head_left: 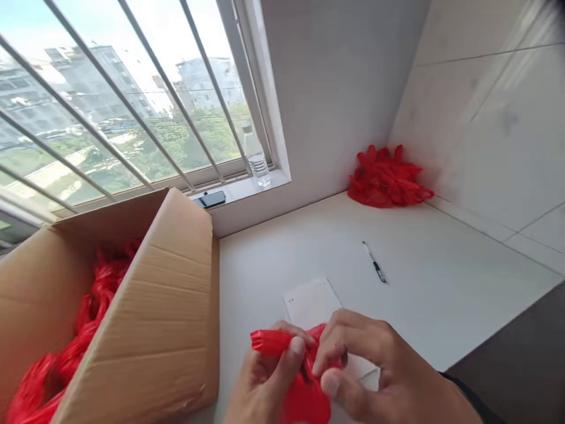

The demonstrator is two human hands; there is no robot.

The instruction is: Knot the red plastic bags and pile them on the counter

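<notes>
Both hands work a crumpled red plastic bag (302, 388) at the bottom of the view, just above the white counter (441, 294). My left hand (265, 377) pinches the bag's twisted end with thumb and fingers. My right hand (375, 371) is closed on the bag from the right, thumb pressed against it. A white paper sheet (311, 303) lies under and behind the hands.
An open cardboard box (145, 330) at left holds more red bags (95, 294). A pile of red bags (386, 176) sits in the far corner. A pen (375, 264) lies on the counter. A water bottle (256, 156) and phone (210, 199) rest on the windowsill.
</notes>
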